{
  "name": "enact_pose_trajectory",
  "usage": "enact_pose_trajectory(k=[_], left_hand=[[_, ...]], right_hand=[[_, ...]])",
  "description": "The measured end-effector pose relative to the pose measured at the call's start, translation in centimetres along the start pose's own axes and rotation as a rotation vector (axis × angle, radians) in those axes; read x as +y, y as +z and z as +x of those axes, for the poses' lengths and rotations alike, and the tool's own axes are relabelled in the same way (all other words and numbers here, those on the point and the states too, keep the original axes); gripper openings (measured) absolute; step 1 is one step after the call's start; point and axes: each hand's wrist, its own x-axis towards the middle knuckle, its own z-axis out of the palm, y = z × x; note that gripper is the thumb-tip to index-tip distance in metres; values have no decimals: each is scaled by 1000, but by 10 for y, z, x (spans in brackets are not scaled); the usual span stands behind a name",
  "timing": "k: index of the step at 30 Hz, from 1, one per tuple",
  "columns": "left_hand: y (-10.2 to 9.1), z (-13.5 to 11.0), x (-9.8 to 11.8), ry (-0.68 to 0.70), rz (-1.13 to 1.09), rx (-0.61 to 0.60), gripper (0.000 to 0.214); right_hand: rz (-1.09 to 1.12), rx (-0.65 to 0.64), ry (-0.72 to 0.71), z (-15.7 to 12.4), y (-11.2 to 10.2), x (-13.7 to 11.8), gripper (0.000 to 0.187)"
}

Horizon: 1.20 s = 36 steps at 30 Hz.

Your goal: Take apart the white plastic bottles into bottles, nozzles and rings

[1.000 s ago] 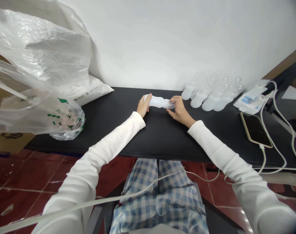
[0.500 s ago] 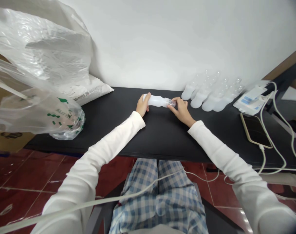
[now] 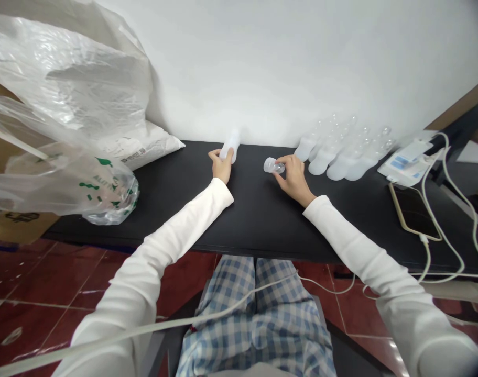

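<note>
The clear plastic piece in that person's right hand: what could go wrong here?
The clear plastic piece is pinched in the right hand and could slip and roll across the black table. The white bottle held upright in the left hand could tip over if let go. The nearby row of frosted bottles might get knocked.

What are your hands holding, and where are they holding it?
The left hand grips a white plastic bottle around its lower end. The right hand pinches a small clear plastic piece by one end.
</note>
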Motion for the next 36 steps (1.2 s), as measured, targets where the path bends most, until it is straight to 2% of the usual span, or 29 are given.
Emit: enact_pose_trajectory(k=[6, 11, 15, 21, 27, 32, 34, 36], left_hand=[[-3, 0, 4, 67, 188, 18, 52], [-6, 0, 4, 166, 333, -49, 46], [-9, 1, 2, 188, 502, -120, 35], [-16, 12, 1, 270, 748, -67, 39], [-20, 30, -6, 328, 739, -88, 43], [-16, 27, -6, 308, 653, -4, 51], [-12, 19, -4, 310, 542, 33, 42], [-6, 7, -2, 350, 418, -21, 25]], right_hand=[[16, -21, 6, 0, 2, -3, 29], [21, -49, 13, -1, 2, -7, 34], [30, -63, 15, -1, 1, -9, 35], [34, -80, 14, -2, 3, -11, 37], [45, -81, 10, -3, 4, -12, 38], [50, -63, 19, -3, 6, -10, 39], [60, -48, 29, -3, 6, -10, 40], [74, -28, 43, -3, 7, -10, 41]])
